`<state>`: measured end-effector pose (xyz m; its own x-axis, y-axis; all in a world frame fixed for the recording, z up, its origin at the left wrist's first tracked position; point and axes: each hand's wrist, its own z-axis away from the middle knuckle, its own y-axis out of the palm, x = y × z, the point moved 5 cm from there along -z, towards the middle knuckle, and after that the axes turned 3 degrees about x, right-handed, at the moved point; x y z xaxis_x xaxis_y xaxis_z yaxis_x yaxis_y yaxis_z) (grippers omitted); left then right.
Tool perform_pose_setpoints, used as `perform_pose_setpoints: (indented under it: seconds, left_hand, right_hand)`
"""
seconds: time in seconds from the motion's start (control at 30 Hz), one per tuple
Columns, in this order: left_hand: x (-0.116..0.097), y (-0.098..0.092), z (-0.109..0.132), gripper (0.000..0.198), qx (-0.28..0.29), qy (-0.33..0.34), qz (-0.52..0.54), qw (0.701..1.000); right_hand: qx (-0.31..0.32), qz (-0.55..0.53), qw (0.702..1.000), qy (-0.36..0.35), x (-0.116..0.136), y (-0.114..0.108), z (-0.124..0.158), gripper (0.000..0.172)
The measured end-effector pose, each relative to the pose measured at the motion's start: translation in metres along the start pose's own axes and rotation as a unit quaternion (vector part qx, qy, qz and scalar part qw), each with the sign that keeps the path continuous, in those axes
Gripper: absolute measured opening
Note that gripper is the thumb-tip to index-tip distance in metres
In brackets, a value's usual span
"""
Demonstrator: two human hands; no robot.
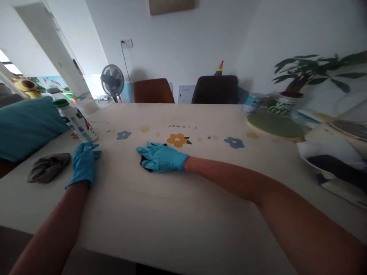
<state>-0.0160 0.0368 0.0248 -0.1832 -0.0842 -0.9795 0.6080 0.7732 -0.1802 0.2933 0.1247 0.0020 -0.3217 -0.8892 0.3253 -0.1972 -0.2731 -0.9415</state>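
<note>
Dark cloth [142,160]: lay on the table [172,214], left of centre; only its edges showed beneath the right hand [164,157].
Right hand: was blue-gloved and laid flat over the dark cloth, palm down, fingers spread and pointing left.
Left hand [84,162]: was also blue-gloved, its thumb apart from loosely extended fingers; whether it touched the bottle [75,120] could not be told.
Orange flower print [173,139]: showed just beyond the right hand.
Grey cloth [49,168]: lay crumpled just left of the left hand.
Bottle: stood near the left fingertips, green-capped.
Round green mat [275,124]: lay toward the far right, a potted plant [294,86] just behind it.
Chairs: one brown [153,91], one dark [215,90], stood behind the far edge.
</note>
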Motion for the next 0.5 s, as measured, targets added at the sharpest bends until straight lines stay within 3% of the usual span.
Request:
perform_pose_setpoints:
  seconds: [0.13, 0.27, 0.37, 0.5]
  left_hand:
    - [0.001, -0.001, -0.002, 0.019, -0.015, -0.004, 0.011, 1.0]
    - [0.004, 0.0, -0.003, 0.022, -0.017, -0.001, 0.019, 1.0]
    - [0.004, 0.001, -0.004, 0.022, -0.019, -0.007, 0.019, 1.0]
    - [0.001, 0.0, -0.002, 0.02, -0.017, -0.014, 0.019, 1.0]
  right_hand:
    - [0.005, 0.001, 1.0, 0.014, 0.016, 0.009, -0.086, 0.088]
    - [0.003, 0.022, 0.999, 0.036, 0.034, 0.01, -0.145, 0.09]
    - [0.004, 0.039, 0.998, 0.053, 0.045, 0.007, -0.163, 0.089]
    - [0.008, 0.06, 0.997, 0.037, 0.056, 0.006, -0.152, 0.075]
